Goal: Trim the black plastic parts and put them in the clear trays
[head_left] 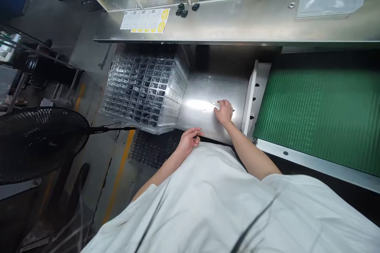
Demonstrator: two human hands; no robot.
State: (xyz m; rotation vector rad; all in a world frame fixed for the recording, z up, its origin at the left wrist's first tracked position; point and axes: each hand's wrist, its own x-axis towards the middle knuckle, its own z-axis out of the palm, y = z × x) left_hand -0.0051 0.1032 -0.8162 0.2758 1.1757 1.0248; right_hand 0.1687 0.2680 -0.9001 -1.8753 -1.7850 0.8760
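Just right of a stack of clear, ribbed plastic trays, the left hand pinches a small dark part, out of any tray, in a narrow grip. The right hand grips a slim metallic tool over the smooth steel table. Farther right, three dark pieces line a pale strip.

- metal bench, smooth n pretty glossy
- 1 stack of trays, shiny clear plastic
- green belt looks ribbed
- shirt's matt white cloth
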